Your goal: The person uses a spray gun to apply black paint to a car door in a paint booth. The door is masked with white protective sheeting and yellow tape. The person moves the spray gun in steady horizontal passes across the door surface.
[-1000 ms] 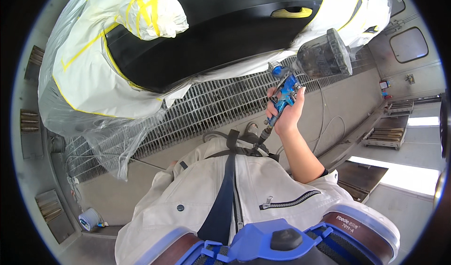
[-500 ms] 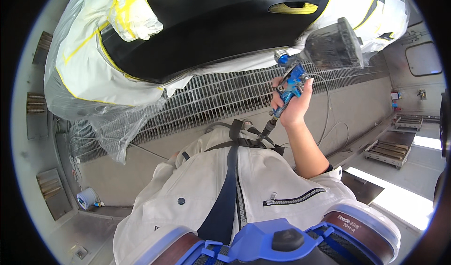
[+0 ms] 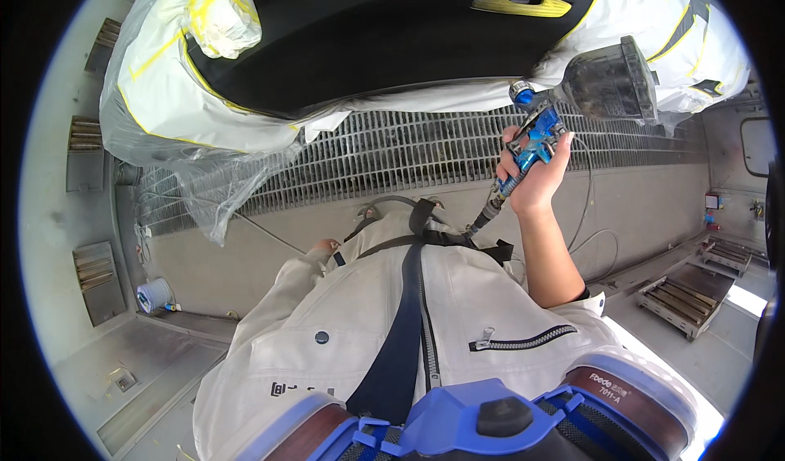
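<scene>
My right hand (image 3: 536,175) is wrapped round the grip of a blue spray gun (image 3: 536,138). A smoky, stained paint cup (image 3: 609,83) sits at the gun's upper right, and a hose fitting (image 3: 488,213) joins the bottom of the grip. The gun's head is by the lower right edge of a black car door panel (image 3: 368,40), whether touching I cannot tell. Yellow tape covers the door handle (image 3: 523,5). Low at my left side, only a little of my left hand (image 3: 329,245) shows past the sleeve; its fingers are hidden.
White masking sheet (image 3: 151,89) with yellow tape surrounds the panel, and clear plastic film (image 3: 217,195) hangs at the left. Below runs a metal floor grating (image 3: 392,154). An air hose (image 3: 590,191) trails behind my right arm. A white-and-blue roll (image 3: 155,295) lies at left.
The whole view has shifted, so car, grating and gun appear farther right. My right hand keeps its grip on the spray gun. More of my left hand shows beside my jacket.
</scene>
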`<state>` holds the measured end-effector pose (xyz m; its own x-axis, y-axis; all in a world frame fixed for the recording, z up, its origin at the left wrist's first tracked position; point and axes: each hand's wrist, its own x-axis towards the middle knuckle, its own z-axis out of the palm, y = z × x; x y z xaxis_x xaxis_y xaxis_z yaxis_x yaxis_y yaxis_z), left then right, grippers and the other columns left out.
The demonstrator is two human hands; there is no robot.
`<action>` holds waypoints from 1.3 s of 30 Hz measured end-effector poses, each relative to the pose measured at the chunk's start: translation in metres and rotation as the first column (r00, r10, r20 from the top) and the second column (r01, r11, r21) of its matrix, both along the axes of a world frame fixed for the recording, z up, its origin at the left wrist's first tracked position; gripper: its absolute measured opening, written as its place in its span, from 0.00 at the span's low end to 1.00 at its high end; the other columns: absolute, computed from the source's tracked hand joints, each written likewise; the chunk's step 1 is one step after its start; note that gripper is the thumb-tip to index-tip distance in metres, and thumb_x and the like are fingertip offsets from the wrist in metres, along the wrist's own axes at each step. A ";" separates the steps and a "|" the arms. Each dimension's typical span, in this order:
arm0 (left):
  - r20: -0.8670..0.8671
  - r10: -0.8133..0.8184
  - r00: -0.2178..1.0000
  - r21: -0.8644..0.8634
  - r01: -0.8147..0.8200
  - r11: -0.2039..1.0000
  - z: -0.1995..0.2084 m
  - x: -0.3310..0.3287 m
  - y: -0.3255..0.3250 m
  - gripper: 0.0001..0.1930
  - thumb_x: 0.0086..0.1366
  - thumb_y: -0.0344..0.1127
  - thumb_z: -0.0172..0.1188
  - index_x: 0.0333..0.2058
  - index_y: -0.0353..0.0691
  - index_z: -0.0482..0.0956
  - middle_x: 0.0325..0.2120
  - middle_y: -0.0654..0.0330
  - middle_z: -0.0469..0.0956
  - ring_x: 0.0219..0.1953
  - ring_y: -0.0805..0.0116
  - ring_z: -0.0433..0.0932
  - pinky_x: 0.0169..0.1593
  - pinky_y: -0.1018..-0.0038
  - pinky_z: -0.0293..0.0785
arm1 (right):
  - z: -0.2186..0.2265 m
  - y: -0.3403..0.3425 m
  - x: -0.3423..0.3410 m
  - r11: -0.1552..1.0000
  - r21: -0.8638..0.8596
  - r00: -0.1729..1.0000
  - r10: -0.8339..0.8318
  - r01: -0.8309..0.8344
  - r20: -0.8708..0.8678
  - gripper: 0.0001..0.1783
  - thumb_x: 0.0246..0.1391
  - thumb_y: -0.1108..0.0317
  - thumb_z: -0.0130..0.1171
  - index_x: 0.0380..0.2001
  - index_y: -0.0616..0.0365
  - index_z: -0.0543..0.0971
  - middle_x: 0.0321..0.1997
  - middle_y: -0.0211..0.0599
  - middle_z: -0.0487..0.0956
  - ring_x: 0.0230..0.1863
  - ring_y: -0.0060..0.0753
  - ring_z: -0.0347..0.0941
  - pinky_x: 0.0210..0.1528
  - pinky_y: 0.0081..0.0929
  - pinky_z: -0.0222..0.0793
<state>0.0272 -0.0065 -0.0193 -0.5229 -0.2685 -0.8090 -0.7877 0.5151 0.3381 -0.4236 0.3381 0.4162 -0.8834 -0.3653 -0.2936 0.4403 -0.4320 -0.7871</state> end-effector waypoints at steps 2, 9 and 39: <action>-0.057 0.010 0.998 -0.062 -0.013 0.998 -0.008 -0.007 0.022 0.20 0.64 0.54 0.69 0.48 0.49 0.88 0.45 0.47 0.88 0.47 0.42 0.85 0.53 0.55 0.81 | -0.003 0.010 -0.008 1.000 -0.010 1.000 0.014 -0.014 0.005 0.38 0.70 0.25 0.32 0.36 0.53 0.67 0.43 0.40 0.78 0.18 0.26 0.59 0.22 0.29 0.57; -0.148 0.115 0.982 -0.087 -0.129 0.988 -0.025 -0.012 0.068 0.20 0.60 0.53 0.73 0.45 0.48 0.86 0.40 0.47 0.87 0.45 0.42 0.86 0.52 0.53 0.81 | -0.007 0.043 -0.027 0.998 0.059 0.999 -0.019 0.017 0.027 0.39 0.69 0.24 0.32 0.36 0.54 0.67 0.41 0.38 0.79 0.18 0.26 0.60 0.22 0.29 0.57; -0.028 0.054 0.998 -0.114 -0.057 0.992 -0.014 -0.034 0.105 0.20 0.59 0.53 0.69 0.44 0.48 0.89 0.40 0.49 0.89 0.45 0.45 0.87 0.49 0.55 0.83 | -0.012 0.066 -0.040 0.993 0.100 0.998 -0.065 0.064 0.003 0.41 0.71 0.26 0.32 0.45 0.56 0.72 0.38 0.34 0.78 0.17 0.24 0.59 0.22 0.28 0.60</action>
<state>-0.0070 0.0986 -0.0337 -0.5243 -0.3882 -0.7579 -0.8082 0.5071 0.2994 -0.4639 0.4038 0.4039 -0.9020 -0.2763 -0.3317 0.4194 -0.3788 -0.8250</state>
